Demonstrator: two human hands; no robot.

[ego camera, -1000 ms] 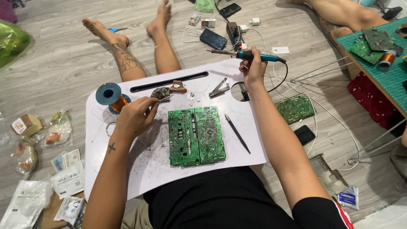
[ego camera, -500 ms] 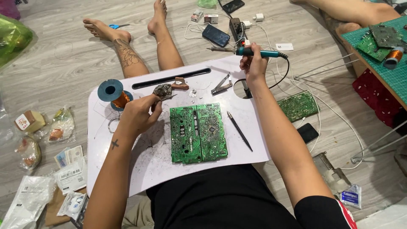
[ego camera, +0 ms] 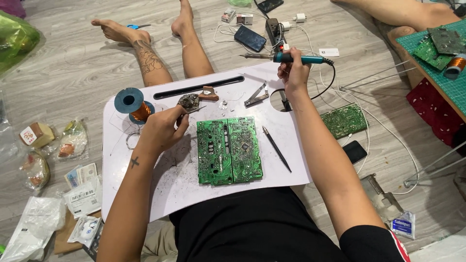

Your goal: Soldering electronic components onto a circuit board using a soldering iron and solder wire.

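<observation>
The right hand (ego camera: 292, 73) is closed in a fist around the teal grip of a soldering iron (ego camera: 286, 58), held level above the far edge of the white lap tray (ego camera: 145, 194). Its metal tip points left, and its black cord loops off to the right. The left hand (ego camera: 160, 130) pinches a pair of tweezers (ego camera: 191, 111) between thumb and fingers, with the tips touching a dark lump of metal scrap (ego camera: 188, 101) on the tray.

Just right of that hand, a green circuit board (ego camera: 229, 150) lies flat in the middle of the tray, well apart from the iron. A black pen (ego camera: 276, 148) lies just beside the board's right edge. A metal clip (ego camera: 256, 95) sits between the board and the right hand. A blue spool of copper wire (ego camera: 132, 104) stands at the tray's left edge, near the left hand.

Off the tray, a second green board (ego camera: 343, 120) lies on the wooden floor (ego camera: 73, 63) to the right, with a dark phone (ego camera: 355, 151) near it. Another phone (ego camera: 250, 38) and a power strip (ego camera: 273, 29) lie beyond the tray. Plastic packets (ego camera: 73, 140) lie scattered on the left. A green mat (ego camera: 439, 73) with more boards sits at the far right.
</observation>
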